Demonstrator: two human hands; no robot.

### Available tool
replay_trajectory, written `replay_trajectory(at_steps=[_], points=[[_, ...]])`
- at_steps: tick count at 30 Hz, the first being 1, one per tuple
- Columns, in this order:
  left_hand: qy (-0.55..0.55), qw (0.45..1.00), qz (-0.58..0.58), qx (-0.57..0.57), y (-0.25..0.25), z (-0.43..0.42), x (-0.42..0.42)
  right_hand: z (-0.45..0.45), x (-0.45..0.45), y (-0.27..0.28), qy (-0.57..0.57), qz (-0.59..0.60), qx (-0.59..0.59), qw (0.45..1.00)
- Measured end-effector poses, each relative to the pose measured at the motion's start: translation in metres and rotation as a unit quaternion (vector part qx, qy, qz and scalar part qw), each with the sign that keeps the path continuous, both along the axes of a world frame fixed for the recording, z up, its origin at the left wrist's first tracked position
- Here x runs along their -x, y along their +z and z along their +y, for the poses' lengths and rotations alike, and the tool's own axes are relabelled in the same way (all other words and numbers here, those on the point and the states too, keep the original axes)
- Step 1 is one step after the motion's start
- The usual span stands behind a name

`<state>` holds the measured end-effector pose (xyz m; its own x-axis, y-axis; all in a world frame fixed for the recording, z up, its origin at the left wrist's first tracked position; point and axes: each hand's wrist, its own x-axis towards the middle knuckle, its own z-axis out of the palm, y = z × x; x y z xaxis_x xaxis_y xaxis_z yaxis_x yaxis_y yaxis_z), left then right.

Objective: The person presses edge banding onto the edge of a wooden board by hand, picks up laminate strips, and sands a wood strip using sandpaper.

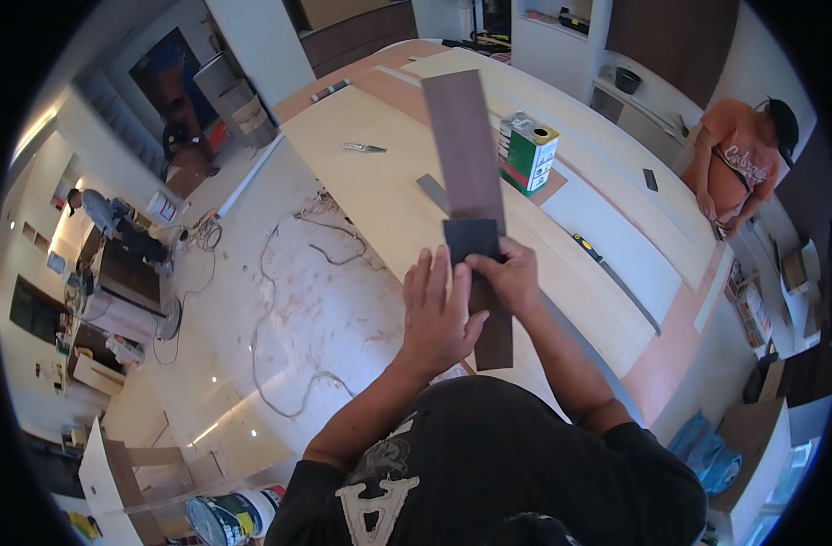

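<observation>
A long dark brown wooden strip point(463, 146) runs away from my body over the pale panels. Across it lies a black, square, sheet-like piece point(471, 240); its exact kind cannot be made out. My left hand point(434, 314) is open, fingers stretched out and close together along the strip's left edge, thumb over its near part. From the right, my right hand point(512, 278) pinches the lower edge of the black piece, thumb on top; its other fingers are partly hidden. Beyond them stands a green and white metal can point(527, 153).
On the panel-covered worktop point(361, 196) lie a hand saw point(616, 278), a utility knife point(364, 147) and a small black block point(651, 179). A co-worker in orange point(739, 159) stands at the right edge. Cables point(270, 309) trail over the dusty floor; a paint bucket point(229, 519) stands lower left.
</observation>
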<state>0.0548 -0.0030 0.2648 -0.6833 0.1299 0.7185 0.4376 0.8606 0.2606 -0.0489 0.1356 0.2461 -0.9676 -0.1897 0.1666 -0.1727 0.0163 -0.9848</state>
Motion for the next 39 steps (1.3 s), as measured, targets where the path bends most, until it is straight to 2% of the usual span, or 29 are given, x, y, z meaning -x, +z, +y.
replay_trajectory(at_steps=[1,4,7,10,11,14,16,19,20,22,23,26,27,29,30,32,39], points=[[-0.010,0.999,-0.019,0.044,0.005,-0.001,0.001,-0.011,-0.007,-0.004,0.039,0.006,0.050,0.998],[0.017,0.997,-0.001,0.069,-0.004,-0.009,0.017,-0.024,-0.010,-0.013,0.116,0.036,0.021,0.992],[0.010,0.998,-0.019,0.060,-0.002,-0.021,0.014,-0.030,-0.017,0.000,0.178,-0.049,0.112,0.976],[0.011,0.998,-0.009,0.063,0.008,-0.025,0.007,-0.024,-0.020,0.002,0.210,0.018,0.082,0.974],[-0.002,0.998,0.011,0.068,0.003,-0.027,0.010,-0.021,-0.019,-0.007,0.197,0.065,0.093,0.974],[-0.058,0.995,0.040,0.073,-0.010,-0.020,0.010,0.002,-0.020,-0.027,0.171,0.092,0.073,0.978],[-0.083,0.994,0.035,0.067,-0.025,-0.019,0.009,0.006,-0.023,-0.038,0.118,0.029,0.162,0.979],[-0.053,0.977,-0.150,-0.143,-0.018,-0.010,-0.011,0.024,-0.007,-0.070,0.035,-0.003,0.229,0.973],[-0.077,0.949,-0.156,-0.264,-0.022,-0.007,-0.014,0.027,-0.003,-0.065,0.005,-0.002,0.241,0.970],[-0.123,0.847,-0.159,-0.493,-0.031,-0.001,-0.016,0.030,0.003,-0.055,-0.049,-0.042,0.287,0.956],[-0.147,0.848,-0.160,-0.484,-0.032,-0.002,-0.015,0.030,0.004,-0.045,-0.075,-0.061,0.308,0.946],[-0.190,0.878,-0.177,-0.402,-0.047,0.004,-0.006,0.015,0.016,-0.040,-0.108,0.023,0.317,0.942],[-0.207,0.881,-0.219,-0.365,-0.040,0.006,-0.010,0.007,0.012,-0.031,-0.126,0.031,0.300,0.945],[-0.181,0.922,-0.191,-0.282,-0.042,0.010,-0.014,-0.005,0.003,-0.011,-0.161,0.046,0.265,0.949],[-0.168,0.940,-0.177,-0.239,-0.041,0.010,-0.014,-0.004,0.003,-0.006,-0.119,0.015,0.268,0.956],[-0.163,0.938,-0.206,-0.224,-0.041,0.005,-0.015,0.002,0.003,-0.002,-0.036,-0.047,0.271,0.961],[-0.141,0.965,-0.185,-0.124,-0.038,0.002,-0.008,-0.015,0.015,-0.003,-0.013,-0.039,0.161,0.986]])
